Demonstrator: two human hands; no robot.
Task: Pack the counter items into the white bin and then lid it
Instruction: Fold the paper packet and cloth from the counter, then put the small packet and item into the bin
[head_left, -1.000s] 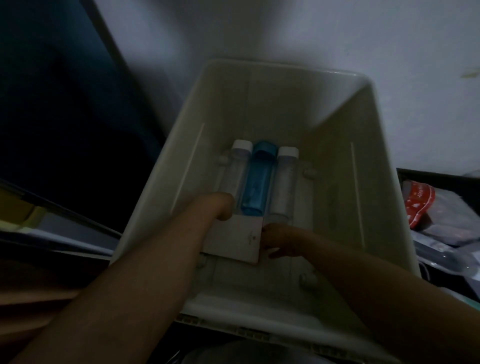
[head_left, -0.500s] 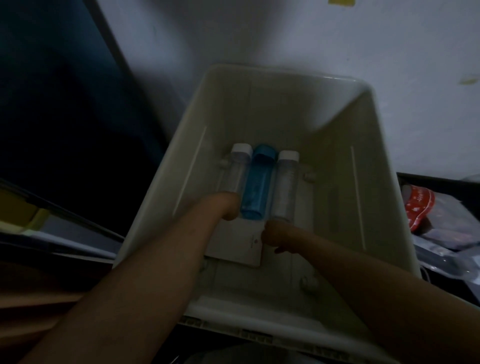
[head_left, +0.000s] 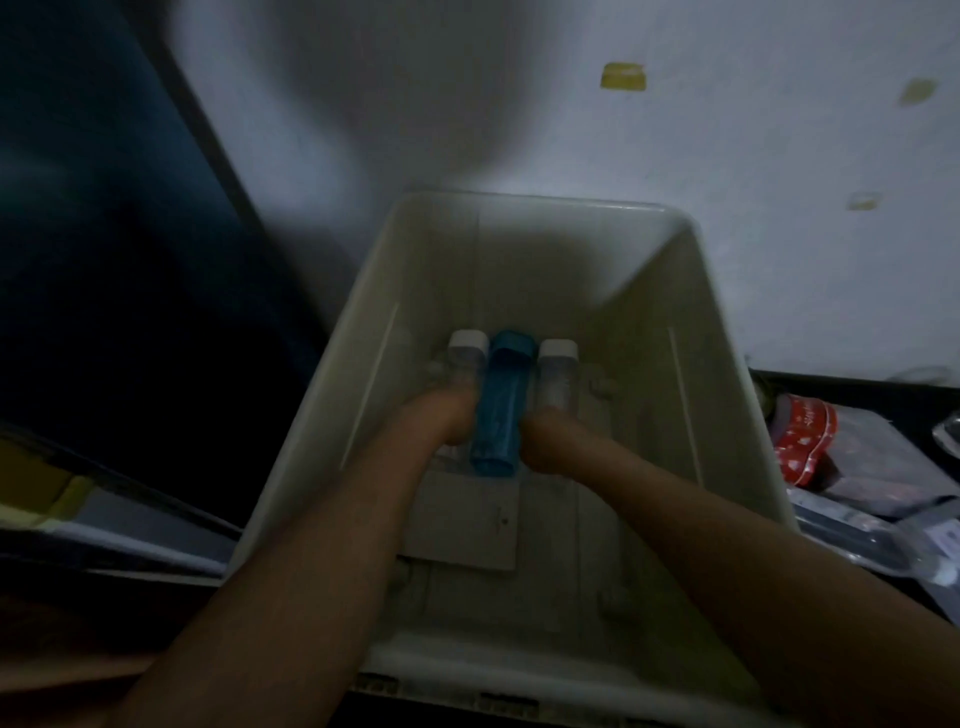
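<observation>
1. Far left: dark panel (head_left: 93, 249), w/ a yellowish strip (head_left: 47, 499) low at the edge. Dim, blurry, can't make out more.
2. White bin (head_left: 691, 322) sits centre frame vs. the pale wall (head_left: 675, 130); no lid on it, you're looking straight down inside.
3. Your left hand (head_left: 447, 415) is deep in the bin, on the left clear bottle (head_left: 467, 353) w/ white cap. Fingers hidden under the hand and blurred, so can't tell if they're curled round it or just pressing.
4. Blue bottle (head_left: 506, 400) lies flat on the bin floor btwn your two hands, cap pointing to the far wall, touching the clear ones either side.
5. White card (head_left: 467, 525) lies flat on the floor just near-side of the bottles, partly under your left forearm.
6. Right clear bottle (head_left: 557, 369), white cap, lies flat beside the blue one.
7. Your right hand (head_left: 545, 441) is at that bottle's near end. Grip not visible, can't tell.
8. Outside the bin, far right: red packet (head_left: 802, 441) and clear plastic bags (head_left: 883, 499) on a dark surface.
</observation>
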